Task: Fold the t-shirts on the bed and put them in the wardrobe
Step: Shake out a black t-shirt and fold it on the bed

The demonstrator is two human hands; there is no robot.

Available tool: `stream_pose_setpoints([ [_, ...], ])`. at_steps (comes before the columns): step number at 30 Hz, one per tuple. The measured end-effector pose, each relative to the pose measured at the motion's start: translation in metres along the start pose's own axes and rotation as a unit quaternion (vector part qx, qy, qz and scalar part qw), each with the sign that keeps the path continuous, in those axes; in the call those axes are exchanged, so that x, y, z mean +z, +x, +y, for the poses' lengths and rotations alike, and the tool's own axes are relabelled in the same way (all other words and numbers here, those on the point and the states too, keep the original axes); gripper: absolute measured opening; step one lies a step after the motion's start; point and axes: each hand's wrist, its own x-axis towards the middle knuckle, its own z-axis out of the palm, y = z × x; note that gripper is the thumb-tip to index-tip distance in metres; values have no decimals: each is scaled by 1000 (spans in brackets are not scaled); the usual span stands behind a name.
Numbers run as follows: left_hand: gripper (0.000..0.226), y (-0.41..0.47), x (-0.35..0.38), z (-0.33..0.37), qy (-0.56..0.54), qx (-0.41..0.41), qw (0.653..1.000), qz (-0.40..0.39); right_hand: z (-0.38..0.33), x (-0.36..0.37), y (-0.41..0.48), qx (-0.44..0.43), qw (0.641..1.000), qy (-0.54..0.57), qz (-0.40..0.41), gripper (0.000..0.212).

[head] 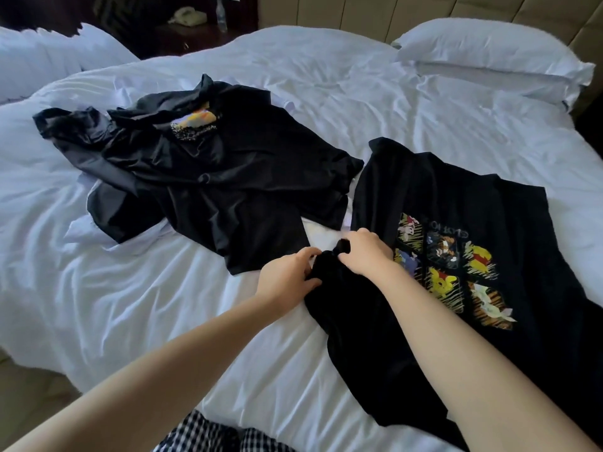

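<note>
My left hand (287, 272) and right hand (362, 252) both pinch the shirt (489, 223)'s bunched sleeve (329, 265), so I can spread it flat for folding.

The bed (156, 308) before me is made up in rumpled white linen under soft, cool light. At its head stands a tan padded headboard (424, 11), with a white pillow (489, 57) lying just before it. Past the bed's far side I see a dark nightstand (176, 40) carrying a telephone (187, 16) and a water bottle (222, 15). A second white bed (49, 50) is beside the nightstand. Beige floor (19, 386) shows below the bed's near left edge.
</note>
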Motion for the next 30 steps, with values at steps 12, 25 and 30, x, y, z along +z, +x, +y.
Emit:
stream_pose_setpoints([
  [12,18,21,-12,25,-246,-73,966,2,4,-36,-25,2,939,322,124,15],
  [25,31,7,-38,47,-71,-26,992,-97,16,-46,-57,44,979,189,67,28],
  [30,54,-18,-29,40,-58,-31,981,-182,19,-34,-67,83,994,65,24,45],
])
